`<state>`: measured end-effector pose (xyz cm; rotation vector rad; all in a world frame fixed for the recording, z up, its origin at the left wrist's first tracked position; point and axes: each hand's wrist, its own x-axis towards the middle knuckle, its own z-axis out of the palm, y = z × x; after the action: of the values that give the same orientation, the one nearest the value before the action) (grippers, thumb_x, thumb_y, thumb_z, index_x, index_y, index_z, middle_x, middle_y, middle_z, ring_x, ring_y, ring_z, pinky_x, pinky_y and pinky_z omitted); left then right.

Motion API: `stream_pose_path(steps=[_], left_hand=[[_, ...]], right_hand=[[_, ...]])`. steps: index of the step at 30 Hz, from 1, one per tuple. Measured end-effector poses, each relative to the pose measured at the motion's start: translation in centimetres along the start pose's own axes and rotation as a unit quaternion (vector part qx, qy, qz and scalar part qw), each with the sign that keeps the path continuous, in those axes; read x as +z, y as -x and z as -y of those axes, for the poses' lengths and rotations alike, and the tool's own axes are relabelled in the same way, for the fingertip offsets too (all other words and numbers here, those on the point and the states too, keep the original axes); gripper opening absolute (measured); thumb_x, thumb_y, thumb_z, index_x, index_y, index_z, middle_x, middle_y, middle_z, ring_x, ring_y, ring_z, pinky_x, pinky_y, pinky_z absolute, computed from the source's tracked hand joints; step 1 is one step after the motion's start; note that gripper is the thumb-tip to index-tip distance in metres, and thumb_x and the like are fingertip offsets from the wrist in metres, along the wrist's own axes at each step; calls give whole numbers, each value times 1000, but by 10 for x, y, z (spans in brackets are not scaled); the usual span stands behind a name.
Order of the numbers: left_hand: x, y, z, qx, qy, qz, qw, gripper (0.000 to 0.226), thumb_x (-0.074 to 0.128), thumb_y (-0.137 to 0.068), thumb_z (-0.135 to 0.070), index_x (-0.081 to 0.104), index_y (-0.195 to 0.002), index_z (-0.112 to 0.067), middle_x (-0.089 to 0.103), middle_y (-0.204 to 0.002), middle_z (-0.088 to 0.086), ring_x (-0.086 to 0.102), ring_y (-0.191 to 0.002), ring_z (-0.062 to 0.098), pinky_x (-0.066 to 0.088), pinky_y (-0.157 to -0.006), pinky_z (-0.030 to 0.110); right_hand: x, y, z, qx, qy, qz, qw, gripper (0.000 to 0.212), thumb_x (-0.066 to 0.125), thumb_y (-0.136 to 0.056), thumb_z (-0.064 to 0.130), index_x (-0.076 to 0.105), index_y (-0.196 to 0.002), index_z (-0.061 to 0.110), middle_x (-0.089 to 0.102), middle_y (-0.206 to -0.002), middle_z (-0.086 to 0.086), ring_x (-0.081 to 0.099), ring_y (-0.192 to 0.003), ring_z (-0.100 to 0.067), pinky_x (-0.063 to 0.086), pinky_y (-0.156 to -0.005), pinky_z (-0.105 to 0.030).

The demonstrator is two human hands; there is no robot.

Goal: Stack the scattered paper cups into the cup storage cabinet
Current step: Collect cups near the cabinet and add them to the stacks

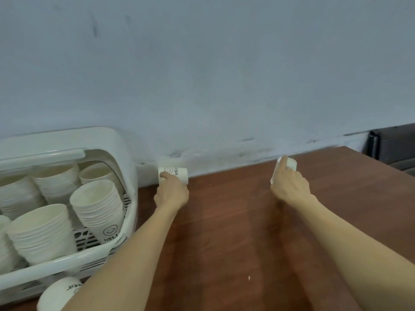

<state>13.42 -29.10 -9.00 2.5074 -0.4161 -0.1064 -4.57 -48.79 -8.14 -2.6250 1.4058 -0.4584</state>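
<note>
Both arms reach forward over a brown wooden table (258, 221) toward the far edge, where it meets a pale blue-grey wall (202, 75).

Left hand (171, 193): fingers curled around a white paper cup (177, 173) lying on its side at the far edge of the table, close to the wall. The print on the cup (a smiley face and the letters "HELL") faces up; the thumb (166, 176) presses on its near-left part. The hand is closed on this cup.

Right hand (289, 186): wrapped around a second white cup (290, 163), also tipped over, near the far edge and well to the right of the first. One finger (283, 162) lies along its upper side. Most of this cup is hidden behind the hand, so its print cannot be read.

Cabinet (121, 149): a white plastic cup storage unit with rounded corners stands at the left, just beside the left-hand cup. Its front is open. Inside are several stacks of nested cups (98, 207), tilted with rims toward the camera; one stack shows the same smiley print.

One more loose cup (58, 292) lies at the near left, in front of the cabinet, partly covered by the left forearm.
</note>
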Motion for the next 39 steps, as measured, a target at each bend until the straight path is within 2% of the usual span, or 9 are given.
stream_pose_path(steps=[3, 6, 10, 14, 19, 25, 29, 35, 39], left_hand=[[6, -11, -7, -43, 84, -65, 993, 49, 51, -92, -15, 28, -132, 1, 51, -131, 19, 49, -118, 40, 42, -91, 45], [9, -22, -10, -107, 140, -111, 978, 43, 52, -92, -14, 32, -127, 0, 55, -126, 22, 52, -117, 41, 43, -90, 46], [17, -43, 6, -149, 161, -75, 973, 33, 53, -88, -22, 51, -115, -2, 67, -106, 22, 65, -96, 37, 54, -82, 43], [11, -19, 3, -63, 131, -97, 985, 23, 49, -93, -19, 52, -115, -11, 62, -108, 14, 60, -100, 38, 47, -76, 36], [7, 32, -17, 113, 12, -66, 991, 33, 43, -95, -21, 41, -128, -22, 60, -114, 14, 55, -106, 40, 43, -80, 42], [4, 63, -39, 181, -26, -36, 982, 30, 42, -90, -9, 53, -116, -20, 64, -109, 10, 58, -102, 35, 37, -71, 35], [0, 72, -48, 197, -41, -13, 980, 30, 42, -88, -7, 56, -113, -16, 64, -110, 10, 58, -103, 33, 37, -72, 34], [-12, 100, -45, 245, -79, 15, 966, 35, 42, -91, -8, 50, -125, -15, 59, -115, 12, 55, -103, 33, 34, -73, 35], [-28, 115, -36, 268, -113, 24, 956, 23, 43, -92, -8, 51, -114, -10, 60, -112, 13, 56, -99, 33, 35, -71, 36]], right_hand=[[7, -9, -6, 6, 21, 6, 1000, 72, 55, -88, 17, 9, -143, 2, 54, -117, -23, 55, -105, -43, 40, -78, -42], [12, -11, -7, 6, 28, 8, 1000, 60, 56, -87, 17, 24, -135, 2, 56, -116, -21, 55, -105, -42, 39, -76, -42], [18, -6, -5, -15, 46, -25, 998, 55, 57, -85, 15, 30, -130, 0, 60, -108, -19, 59, -98, -41, 38, -69, -38], [17, 11, 4, -32, 67, -72, 995, 45, 58, -82, 13, 38, -121, 1, 63, -97, -17, 62, -87, -36, 38, -63, -34], [16, 47, 25, -26, 59, -73, 995, 41, 64, -82, 16, 46, -116, 1, 65, -94, -13, 65, -82, -31, 41, -61, -31], [4, 68, 47, -69, 75, -83, 991, 11, 46, -85, 8, 56, -89, 8, 67, -85, -11, 64, -79, -30, 35, -56, -29], [-4, 55, 42, -34, 34, -115, 992, 23, 44, -87, 8, 47, -109, 5, 66, -87, -11, 64, -81, -33, 34, -58, -31], [1, 8, 13, 76, -61, -42, 994, 36, 40, -93, 15, 36, -125, 0, 59, -116, -20, 55, -108, -42, 40, -77, -41], [3, 5, 9, 115, -129, 56, 983, 37, 48, -90, 29, 54, -115, 2, 60, -110, -18, 61, -97, -37, 51, -79, -40]])
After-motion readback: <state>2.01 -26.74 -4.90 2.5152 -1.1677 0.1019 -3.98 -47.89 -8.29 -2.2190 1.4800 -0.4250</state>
